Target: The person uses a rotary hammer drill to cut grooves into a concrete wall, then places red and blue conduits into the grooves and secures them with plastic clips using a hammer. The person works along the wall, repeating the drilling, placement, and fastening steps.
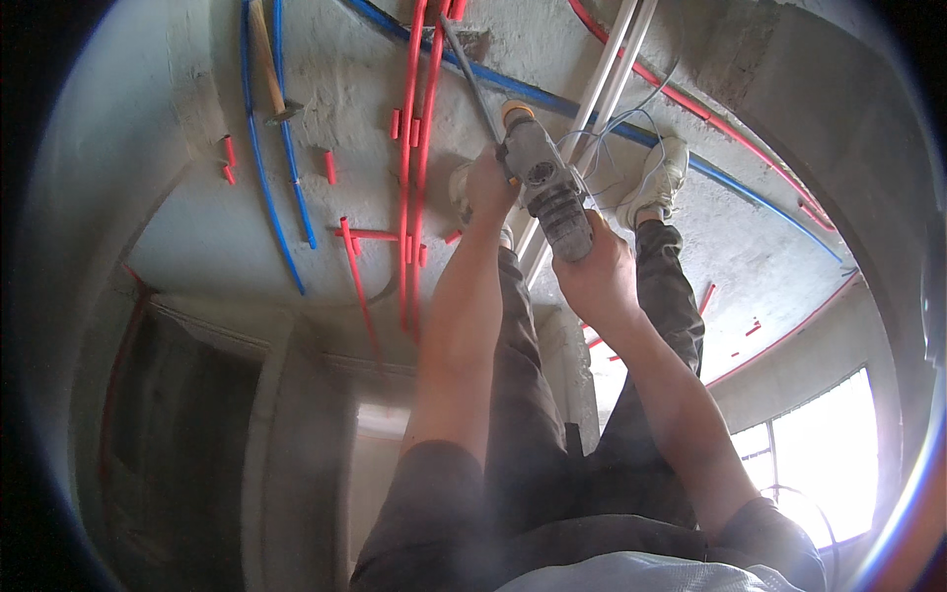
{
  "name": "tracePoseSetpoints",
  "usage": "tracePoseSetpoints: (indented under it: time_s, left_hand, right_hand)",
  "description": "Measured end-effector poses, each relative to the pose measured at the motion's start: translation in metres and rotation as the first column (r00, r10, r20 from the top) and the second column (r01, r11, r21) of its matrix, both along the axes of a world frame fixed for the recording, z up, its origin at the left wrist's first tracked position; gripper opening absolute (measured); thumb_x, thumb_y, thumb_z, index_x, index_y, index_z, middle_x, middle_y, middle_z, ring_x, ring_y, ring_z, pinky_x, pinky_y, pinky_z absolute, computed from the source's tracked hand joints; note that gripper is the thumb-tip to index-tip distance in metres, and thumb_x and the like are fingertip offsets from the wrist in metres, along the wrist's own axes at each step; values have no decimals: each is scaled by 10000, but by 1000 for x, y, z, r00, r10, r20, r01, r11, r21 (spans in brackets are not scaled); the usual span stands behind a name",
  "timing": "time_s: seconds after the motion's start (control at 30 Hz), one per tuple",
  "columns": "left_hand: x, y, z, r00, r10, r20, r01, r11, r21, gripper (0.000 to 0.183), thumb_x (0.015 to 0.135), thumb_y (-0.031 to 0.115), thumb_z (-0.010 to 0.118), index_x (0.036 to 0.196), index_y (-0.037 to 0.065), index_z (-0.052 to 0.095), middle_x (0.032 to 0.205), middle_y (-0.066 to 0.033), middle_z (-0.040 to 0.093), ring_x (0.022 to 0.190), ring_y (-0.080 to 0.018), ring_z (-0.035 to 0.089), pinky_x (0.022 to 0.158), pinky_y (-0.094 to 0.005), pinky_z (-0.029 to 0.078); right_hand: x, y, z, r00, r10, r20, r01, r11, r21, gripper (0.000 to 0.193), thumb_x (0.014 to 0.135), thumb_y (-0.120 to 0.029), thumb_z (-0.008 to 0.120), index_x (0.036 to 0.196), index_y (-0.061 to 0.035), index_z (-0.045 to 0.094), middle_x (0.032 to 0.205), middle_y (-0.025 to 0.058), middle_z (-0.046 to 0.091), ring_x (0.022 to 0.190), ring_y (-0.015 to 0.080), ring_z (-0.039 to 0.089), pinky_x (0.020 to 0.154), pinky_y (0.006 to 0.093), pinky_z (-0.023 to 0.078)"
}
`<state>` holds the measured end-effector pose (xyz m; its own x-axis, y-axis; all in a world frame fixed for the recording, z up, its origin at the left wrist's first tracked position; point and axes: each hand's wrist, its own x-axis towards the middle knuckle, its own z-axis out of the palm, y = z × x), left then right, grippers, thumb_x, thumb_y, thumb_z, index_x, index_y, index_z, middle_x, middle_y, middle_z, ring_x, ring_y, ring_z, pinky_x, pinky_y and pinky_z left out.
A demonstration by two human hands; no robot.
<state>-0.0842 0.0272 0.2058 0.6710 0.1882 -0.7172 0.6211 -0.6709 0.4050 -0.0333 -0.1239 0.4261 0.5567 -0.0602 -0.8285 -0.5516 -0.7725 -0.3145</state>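
Observation:
A grey hammer drill (543, 170) with an orange collar at its nose is held out in front of me, nose pointing away. My right hand (599, 264) is wrapped round its rear end. My left hand (488, 185) is closed at the front left side of the drill; what its fingers grip there is partly hidden. A long grey metal rod (471, 77) runs from beside my left hand up to the red pipes. Whether the rod is fixed in the drill I cannot tell.
Red pipes (406, 158) and blue pipes (261, 168) run along the grey concrete floor. White pipes (604, 69) pass beyond the drill, with a loose thin cable (631, 123) near my right shoe (663, 173). A wooden-handled hammer (264, 49) lies far left. A bright window (819, 454) is at the right.

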Motion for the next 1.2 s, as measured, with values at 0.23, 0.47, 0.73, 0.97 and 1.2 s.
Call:
tracePoseSetpoints:
  time_s: [0.23, 0.47, 0.73, 0.97, 1.2]
  left_hand:
    - [-1, 3, -4, 998, 31, -45, -33, 999, -25, 569, 774, 104, 853, 1305, 90, 651, 1205, -184, 749, 1164, -395, 711, 959, -502, 575]
    - [-12, 5, -21, 999, 51, -13, -50, 999, 16, 623, 770, 51, 834, 1360, 76, 635, 1277, -193, 734, 1238, -401, 682, 1019, -497, 555]
    - [-26, 14, -68, 959, 272, -83, -284, 921, -267, 602, 811, 23, 806, 1382, 69, 619, 1287, -193, 722, 1246, -402, 671, 1045, -507, 530]
    - [-31, -4, -59, 952, 303, -35, -303, 921, -245, 510, 843, 61, 764, 1336, 68, 634, 1224, -198, 740, 1196, -420, 688, 989, -528, 541]
    - [-13, 0, -44, 948, 316, -32, -314, 917, -247, 365, 881, 178, 744, 1223, 72, 674, 1163, -220, 754, 1142, -451, 700, 916, -551, 552]
  right_hand:
    - [2, 9, 2, 997, 73, 11, -73, 997, -18, 536, 841, -247, 735, 1314, -16, 629, 1101, 263, 736, 1082, 489, 706, 951, 558, 541]
    - [10, 22, 3, 996, 83, -15, -84, 995, -49, 459, 817, -212, 749, 1228, -28, 659, 1128, 276, 731, 1163, 507, 654, 1057, 555, 488]
    - [16, 28, 4, 992, 98, -80, -100, 995, -22, 416, 826, -222, 730, 1184, -23, 657, 1080, 284, 738, 1112, 497, 688, 1002, 558, 519]
    - [36, 9, 5, 987, 121, -102, -126, 991, -34, 469, 822, -198, 718, 1258, -32, 676, 1065, 278, 752, 1071, 489, 708, 950, 563, 552]
    - [51, 5, -3, 989, 138, -58, -139, 990, -20, 411, 840, -215, 698, 1210, -38, 717, 1013, 269, 761, 1042, 487, 711, 933, 554, 556]
